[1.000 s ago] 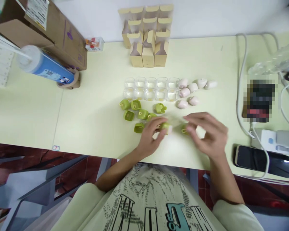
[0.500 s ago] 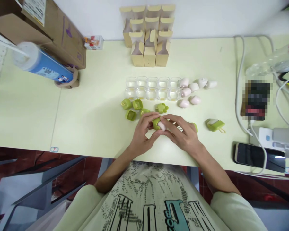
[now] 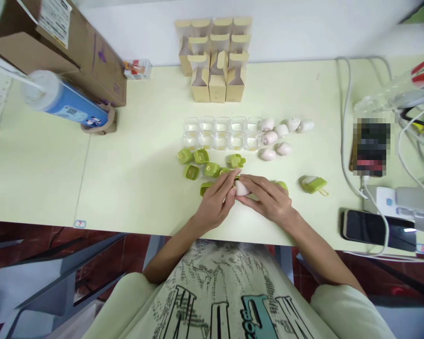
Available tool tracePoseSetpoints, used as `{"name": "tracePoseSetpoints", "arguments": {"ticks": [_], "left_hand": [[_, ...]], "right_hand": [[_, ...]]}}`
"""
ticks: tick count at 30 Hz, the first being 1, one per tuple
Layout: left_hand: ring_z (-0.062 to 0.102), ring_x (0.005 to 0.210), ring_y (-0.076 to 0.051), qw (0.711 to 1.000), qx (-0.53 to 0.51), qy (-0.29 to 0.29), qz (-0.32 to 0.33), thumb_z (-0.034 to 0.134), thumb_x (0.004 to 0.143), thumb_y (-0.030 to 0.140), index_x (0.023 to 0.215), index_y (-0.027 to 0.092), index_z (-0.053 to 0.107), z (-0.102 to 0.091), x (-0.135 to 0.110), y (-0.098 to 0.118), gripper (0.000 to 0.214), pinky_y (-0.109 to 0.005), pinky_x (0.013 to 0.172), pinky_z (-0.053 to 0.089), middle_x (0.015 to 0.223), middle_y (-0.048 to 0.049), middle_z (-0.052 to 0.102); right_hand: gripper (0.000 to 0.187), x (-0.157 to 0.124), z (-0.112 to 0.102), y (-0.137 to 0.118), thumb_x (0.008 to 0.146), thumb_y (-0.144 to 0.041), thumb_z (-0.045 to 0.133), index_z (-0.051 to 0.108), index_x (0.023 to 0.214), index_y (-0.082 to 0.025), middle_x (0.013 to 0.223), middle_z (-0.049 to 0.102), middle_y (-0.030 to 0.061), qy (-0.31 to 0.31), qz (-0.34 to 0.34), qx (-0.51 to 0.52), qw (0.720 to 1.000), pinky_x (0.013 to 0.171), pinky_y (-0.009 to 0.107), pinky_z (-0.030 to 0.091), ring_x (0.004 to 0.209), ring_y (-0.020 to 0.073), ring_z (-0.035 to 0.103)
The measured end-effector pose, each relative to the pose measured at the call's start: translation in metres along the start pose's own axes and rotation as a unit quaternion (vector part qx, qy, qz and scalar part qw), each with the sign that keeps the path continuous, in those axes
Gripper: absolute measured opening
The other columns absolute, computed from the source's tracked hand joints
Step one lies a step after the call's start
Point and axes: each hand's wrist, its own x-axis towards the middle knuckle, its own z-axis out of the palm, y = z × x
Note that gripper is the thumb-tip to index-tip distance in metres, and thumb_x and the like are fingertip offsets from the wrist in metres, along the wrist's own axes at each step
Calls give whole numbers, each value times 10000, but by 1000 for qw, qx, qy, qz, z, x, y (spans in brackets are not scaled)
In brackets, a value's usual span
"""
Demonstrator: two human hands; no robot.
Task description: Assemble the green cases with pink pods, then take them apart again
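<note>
Between my two hands is a pale, egg-shaped piece with a strip of green showing at its upper edge. My left hand has its fingers closed against its left side. From the right, my right hand grips it with thumb and fingers. Much of the green part is hidden by the fingers. Left of and beyond my hands lie several hollow green covers, one of them partly behind my left hand. Another green piece shows behind my right hand.
Clear plastic cups stand in two rows, with several pale rounded pieces at their right. Open cardboard boxes stand at the back. A green-and-white piece with a loop, a phone and cables lie right; a blue canister stands left.
The pale piece has turned between my hands, so more of it and less green shows. My left fingers have straightened over it, and green pieces near my left hand are uncovered.
</note>
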Motion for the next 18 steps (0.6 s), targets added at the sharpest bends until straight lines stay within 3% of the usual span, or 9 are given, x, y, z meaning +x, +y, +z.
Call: {"name": "tracePoseSetpoints", "arguments": {"ticks": [4,6,9,12,16,18], "left_hand": [[738,1411,-224,999,-7,-11,-52,455,1221,307,1632,218,581,3,1,-3,439,-386,1200,645,1503,-141,747],[739,1407,-225,999,43,-9,-24,463,1222,327,1633,210,566,9,-5,-6,440,-389,1186,651,1488,-145,755],[766,1332,-244,983,162,-38,73,545,1194,309,1613,198,585,18,-21,-9,435,-390,1094,674,1456,-144,785],[780,1153,-266,957,269,-45,101,630,1137,227,1549,152,645,21,-34,-11,419,-367,897,660,1448,-166,799],[733,1257,-327,937,332,9,105,602,1085,122,1607,124,614,26,-28,0,522,-463,987,647,1527,-219,741],[682,1398,-335,926,332,-41,173,571,1083,77,1619,167,619,38,-11,12,546,-480,1048,648,1596,-190,690]], "right_hand": [[578,-3,-15,3,973,-254,905,706,1514,-209,1165,873,104,70,49,25,996,820,387,765,1005,268,865],[513,-6,-29,18,965,-251,904,754,1456,-257,1180,852,97,101,116,4,988,796,410,761,1036,282,852],[402,-18,-49,64,941,-226,887,838,1339,-248,1297,783,151,88,272,-48,957,748,381,744,1054,283,830],[403,-33,-56,115,852,-109,862,891,1250,-163,1198,789,169,39,367,-109,923,753,357,728,779,197,788],[515,-41,-54,143,872,-55,803,851,1370,-177,1242,848,169,-42,366,-93,925,884,447,726,905,264,815],[520,-40,-57,136,895,-91,809,834,1401,-205,1320,841,171,-27,341,-69,937,908,477,722,1004,305,825]]}}
